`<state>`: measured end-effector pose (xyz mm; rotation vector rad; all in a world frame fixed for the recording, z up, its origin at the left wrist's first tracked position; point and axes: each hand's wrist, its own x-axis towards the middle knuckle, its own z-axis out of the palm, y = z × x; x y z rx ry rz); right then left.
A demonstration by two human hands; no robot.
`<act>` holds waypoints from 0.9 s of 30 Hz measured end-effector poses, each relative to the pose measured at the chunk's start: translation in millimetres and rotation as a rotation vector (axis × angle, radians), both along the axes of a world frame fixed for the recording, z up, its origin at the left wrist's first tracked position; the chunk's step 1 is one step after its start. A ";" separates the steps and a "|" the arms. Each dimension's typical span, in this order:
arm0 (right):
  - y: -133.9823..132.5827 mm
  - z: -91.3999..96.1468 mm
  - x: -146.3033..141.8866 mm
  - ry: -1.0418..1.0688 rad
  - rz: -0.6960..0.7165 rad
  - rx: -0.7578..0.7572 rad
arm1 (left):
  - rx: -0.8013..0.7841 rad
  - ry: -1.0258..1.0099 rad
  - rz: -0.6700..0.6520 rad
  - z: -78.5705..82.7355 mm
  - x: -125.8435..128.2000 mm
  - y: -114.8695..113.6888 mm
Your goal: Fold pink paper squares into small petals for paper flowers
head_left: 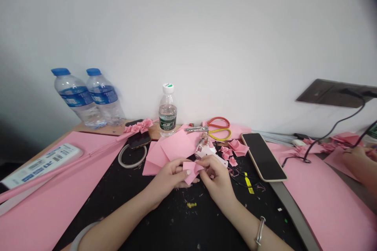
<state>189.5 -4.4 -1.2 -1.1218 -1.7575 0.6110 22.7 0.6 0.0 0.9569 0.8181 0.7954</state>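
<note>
Between my two hands is a small piece of folded pink paper (191, 170), creased and partly raised at its right side. My left hand (173, 174) grips its left part, thumb on the front. At its upper right corner, my right hand (216, 174) pinches the paper with thumb and fingers. Just behind the hands lie flat pink paper sheets (176, 145). Folded pink paper flowers (238, 148) sit to the right of them. Scissors (219, 128) with one red and one yellow handle rest at the back near the wall.
A small water bottle (167, 111) and two larger bottles (103, 96) stand along the wall. A roll of tape (132, 157) lies left, a phone (263, 157) right. Large pink sheets (330, 188) cover both sides. Another person's hand (362, 160) is at far right, near cables (330, 129).
</note>
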 end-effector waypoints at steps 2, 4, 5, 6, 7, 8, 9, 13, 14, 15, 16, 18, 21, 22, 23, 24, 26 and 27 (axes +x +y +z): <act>-0.6 0.3 0.1 -0.054 0.009 0.052 | 0.001 -0.010 0.009 0.0 -0.7 -0.7; -0.8 0.0 0.8 -0.102 0.025 0.091 | -0.007 -0.016 0.029 -0.5 -1.2 -1.4; -1.0 0.0 1.3 -0.125 0.036 0.104 | -0.013 -0.019 0.043 -1.0 -1.4 -1.5; -1.3 0.2 1.8 -0.150 0.049 0.112 | -0.020 -0.024 0.057 -1.4 -1.6 -1.4; -1.8 0.7 2.2 -0.179 0.067 0.114 | -0.027 -0.032 0.072 -1.9 -1.9 -1.2; -2.4 1.5 2.6 -0.212 0.086 0.109 | -0.033 -0.043 0.086 -2.2 -2.2 -0.8; -3.3 2.5 2.8 -0.245 0.103 0.101 | -0.038 -0.055 0.099 -2.5 -2.4 -0.3; -6.7 6.7 2.7 -0.351 0.146 0.075 | -0.058 -0.103 0.137 -2.9 -3.3 1.6; -7.2 7.4 2.5 -0.367 0.147 0.077 | -0.061 -0.113 0.143 -3.0 -3.4 1.8; -7.5 8.0 2.4 -0.381 0.147 0.080 | -0.061 -0.120 0.148 -3.2 -3.5 1.9; -7.7 8.4 2.3 -0.394 0.147 0.081 | -0.057 -0.123 0.150 -3.5 -3.5 1.9; -7.8 9.1 2.2 -0.419 0.153 0.080 | -0.047 -0.118 0.151 -4.1 -3.5 1.8; -8.3 9.6 2.2 -0.441 0.156 0.079 | -0.042 -0.098 0.149 -4.3 -3.3 2.0; -8.5 9.6 2.2 -0.443 0.155 0.081 | -0.044 -0.093 0.148 -4.1 -3.3 2.1; -8.7 9.3 2.2 -0.442 0.153 0.084 | -0.046 -0.089 0.146 -3.8 -3.3 2.2; -8.8 9.0 2.1 -0.438 0.151 0.085 | -0.047 -0.088 0.145 -3.4 -3.3 2.3; -8.9 8.4 2.0 -0.426 0.153 0.084 | -0.045 -0.088 0.144 -3.0 -3.6 2.4; -8.8 8.2 2.1 -0.413 0.157 0.082 | -0.043 -0.088 0.144 -3.0 -3.9 2.6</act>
